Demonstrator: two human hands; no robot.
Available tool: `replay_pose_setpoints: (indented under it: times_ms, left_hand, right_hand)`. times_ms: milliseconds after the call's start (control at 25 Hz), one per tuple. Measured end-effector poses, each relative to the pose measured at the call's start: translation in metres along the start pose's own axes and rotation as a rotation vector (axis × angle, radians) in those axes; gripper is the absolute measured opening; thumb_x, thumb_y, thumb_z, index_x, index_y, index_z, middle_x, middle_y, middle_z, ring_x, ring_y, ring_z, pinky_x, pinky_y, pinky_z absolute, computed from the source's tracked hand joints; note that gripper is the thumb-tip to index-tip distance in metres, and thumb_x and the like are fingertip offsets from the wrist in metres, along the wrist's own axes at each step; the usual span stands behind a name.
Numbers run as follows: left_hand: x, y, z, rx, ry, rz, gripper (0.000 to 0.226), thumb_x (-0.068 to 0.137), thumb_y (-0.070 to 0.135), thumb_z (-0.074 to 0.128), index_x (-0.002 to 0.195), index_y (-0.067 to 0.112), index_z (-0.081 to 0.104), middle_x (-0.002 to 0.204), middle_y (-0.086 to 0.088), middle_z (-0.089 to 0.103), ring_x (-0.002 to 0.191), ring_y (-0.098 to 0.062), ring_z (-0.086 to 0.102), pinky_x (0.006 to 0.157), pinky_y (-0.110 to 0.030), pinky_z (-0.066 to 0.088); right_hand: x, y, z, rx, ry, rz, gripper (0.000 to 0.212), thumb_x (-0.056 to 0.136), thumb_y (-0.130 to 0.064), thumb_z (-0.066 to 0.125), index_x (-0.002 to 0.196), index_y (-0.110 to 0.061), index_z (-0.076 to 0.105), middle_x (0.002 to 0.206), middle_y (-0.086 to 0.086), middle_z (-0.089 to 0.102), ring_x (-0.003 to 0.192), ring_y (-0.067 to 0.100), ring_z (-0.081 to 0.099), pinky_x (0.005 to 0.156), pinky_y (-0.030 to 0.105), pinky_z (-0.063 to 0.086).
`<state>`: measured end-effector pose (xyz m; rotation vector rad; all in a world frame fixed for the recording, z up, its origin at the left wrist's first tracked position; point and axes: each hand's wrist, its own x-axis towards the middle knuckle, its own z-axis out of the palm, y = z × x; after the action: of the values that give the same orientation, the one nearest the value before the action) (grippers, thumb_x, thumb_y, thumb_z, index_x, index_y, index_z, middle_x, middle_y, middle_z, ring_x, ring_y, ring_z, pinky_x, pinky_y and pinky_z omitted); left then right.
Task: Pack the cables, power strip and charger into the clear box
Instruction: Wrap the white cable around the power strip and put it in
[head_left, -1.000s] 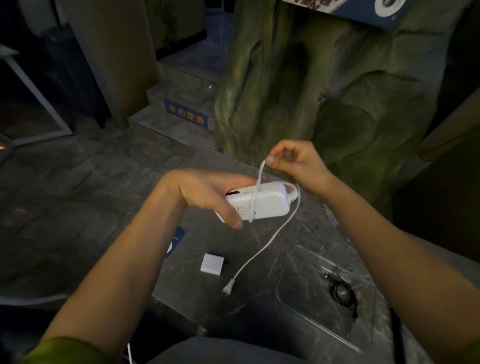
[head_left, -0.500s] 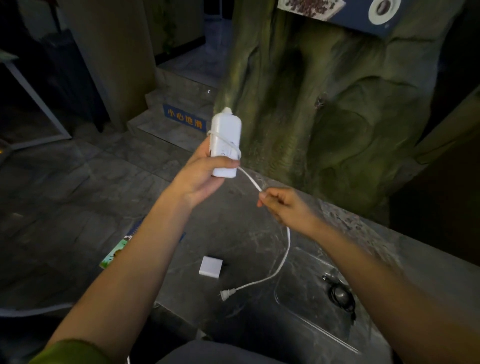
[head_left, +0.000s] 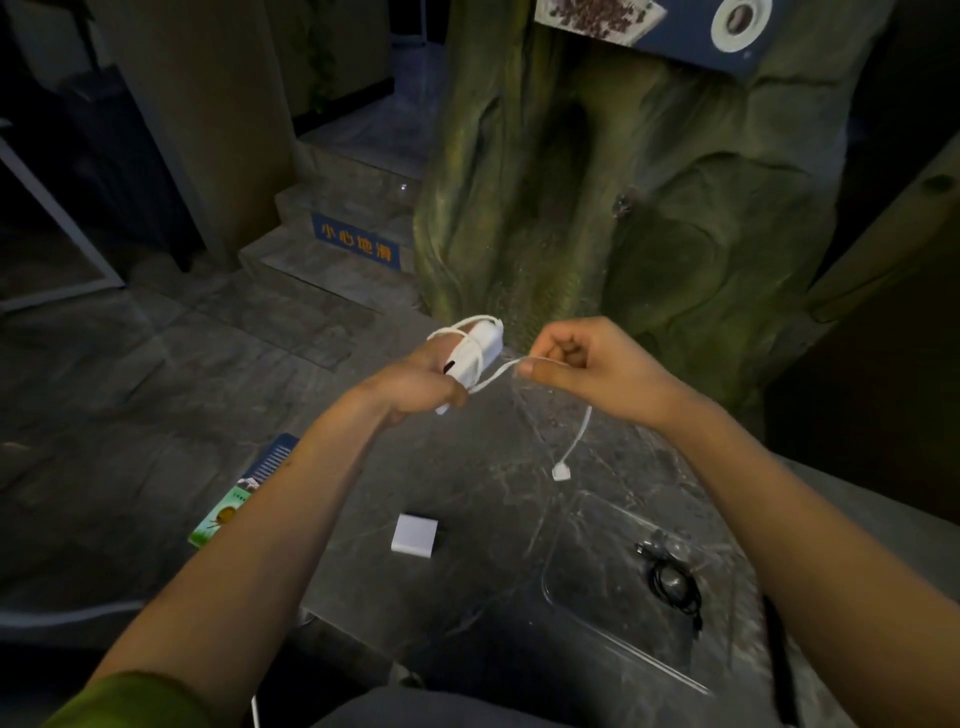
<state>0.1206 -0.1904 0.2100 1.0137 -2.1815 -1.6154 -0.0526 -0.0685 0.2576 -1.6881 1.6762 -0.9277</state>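
My left hand (head_left: 415, 382) grips a white power strip (head_left: 475, 353) held above the dark stone slab (head_left: 483, 499), with its white cord looped around the body. My right hand (head_left: 582, 364) pinches that cord (head_left: 501, 370) just right of the strip. The cord's tail hangs down and its plug (head_left: 561, 472) dangles over the slab. A small white square charger (head_left: 414, 535) lies on the slab below my hands. The clear box (head_left: 587, 597) stands at the lower right, holding a coiled black cable (head_left: 672, 584).
A green and blue booklet (head_left: 244, 493) lies at the slab's left edge. Behind the slab rises a green rock-like wall (head_left: 597, 182). Stone steps with a blue warning sign (head_left: 356, 244) lead up at the back left. Grey floor tiles spread to the left.
My left hand has brought the power strip down from upright to the level of my right hand. More cord is wound on it, and the plug has lifted off the slab.
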Motion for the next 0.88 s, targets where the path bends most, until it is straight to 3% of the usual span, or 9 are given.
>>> replay_pose_setpoints:
  times_ms: [160,240,400,480,560,640,720,800,880]
  left_hand:
    - [-0.01,0.015,-0.007,0.179,-0.349,0.045,0.062,0.074,-0.012,0.059,0.121,0.026,0.045,0.095,0.017,0.052,0.081,-0.001,0.053,0.061,-0.017,0.045]
    - [-0.016,0.023,-0.01,0.25,-0.502,0.054,0.046,0.073,-0.007,0.064,0.108,0.018,0.048,0.088,0.01,0.05,0.077,-0.003,0.05,0.061,-0.013,0.044]
    - [-0.026,0.032,-0.011,0.245,-0.755,0.133,0.045,0.068,0.003,0.068,0.111,0.01,0.054,0.095,-0.001,0.055,0.085,-0.006,0.054,0.071,-0.021,0.047]
    - [-0.026,0.035,-0.013,0.151,-0.815,0.192,0.047,0.07,0.0,0.068,0.108,0.024,0.055,0.096,0.005,0.057,0.086,-0.001,0.055,0.074,-0.021,0.049]
    - [-0.027,0.036,-0.016,0.065,-0.868,0.241,0.052,0.072,-0.002,0.07,0.109,0.031,0.057,0.097,0.009,0.059,0.09,-0.003,0.055,0.078,-0.026,0.049]
    - [-0.029,0.03,-0.016,-0.046,-0.909,0.289,0.052,0.071,-0.001,0.07,0.11,0.033,0.062,0.095,0.012,0.062,0.089,-0.008,0.056,0.077,-0.028,0.049]
    - [-0.029,0.024,-0.014,-0.261,-0.824,0.334,0.06,0.067,0.001,0.072,0.12,0.028,0.061,0.104,0.002,0.063,0.099,-0.016,0.055,0.086,-0.036,0.048]
    - [-0.026,0.021,-0.011,-0.539,-0.708,0.361,0.078,0.063,0.003,0.079,0.134,0.019,0.052,0.131,-0.015,0.052,0.123,-0.035,0.04,0.107,-0.056,0.03]
    - [-0.021,0.022,-0.009,-0.722,-0.676,0.412,0.09,0.064,0.001,0.08,0.143,0.016,0.04,0.151,-0.017,0.032,0.138,-0.041,0.02,0.115,-0.056,0.012]
  right_hand:
    - [0.009,-0.012,-0.017,-0.144,0.029,-0.068,0.023,0.081,-0.031,0.073,0.081,-0.008,0.07,0.07,0.005,0.068,0.065,0.025,0.062,0.064,0.043,0.05]
    - [0.013,-0.016,-0.023,-0.086,0.032,-0.091,0.03,0.073,-0.033,0.076,0.079,-0.004,0.069,0.073,0.011,0.07,0.069,0.032,0.064,0.066,0.045,0.052]
    - [0.022,-0.014,-0.024,0.105,-0.015,-0.1,0.03,0.067,-0.027,0.078,0.079,-0.002,0.065,0.071,0.01,0.066,0.065,0.018,0.06,0.063,0.027,0.049]
    - [0.025,-0.006,-0.018,0.169,-0.01,-0.097,0.028,0.07,-0.026,0.075,0.08,-0.003,0.065,0.073,0.016,0.066,0.068,0.022,0.06,0.065,0.029,0.049]
    - [0.024,0.002,-0.011,0.244,0.004,-0.072,0.019,0.076,-0.022,0.071,0.079,-0.005,0.064,0.07,0.012,0.065,0.064,0.015,0.06,0.063,0.024,0.049]
    - [0.023,0.01,-0.002,0.331,0.027,-0.03,0.013,0.085,-0.012,0.066,0.075,-0.005,0.062,0.061,0.003,0.063,0.052,0.005,0.057,0.051,0.016,0.045]
    - [0.024,0.022,0.007,0.405,0.059,-0.005,0.016,0.085,-0.002,0.065,0.07,-0.006,0.061,0.055,-0.005,0.061,0.047,0.005,0.052,0.046,0.017,0.041]
    - [0.024,0.035,0.017,0.397,0.111,0.018,0.022,0.084,0.004,0.06,0.067,-0.008,0.063,0.052,-0.005,0.058,0.044,0.002,0.048,0.044,0.015,0.038]
    - [0.021,0.041,0.028,0.308,0.151,0.104,0.025,0.094,-0.005,0.055,0.073,0.004,0.063,0.052,-0.002,0.056,0.04,0.002,0.044,0.043,0.015,0.036]
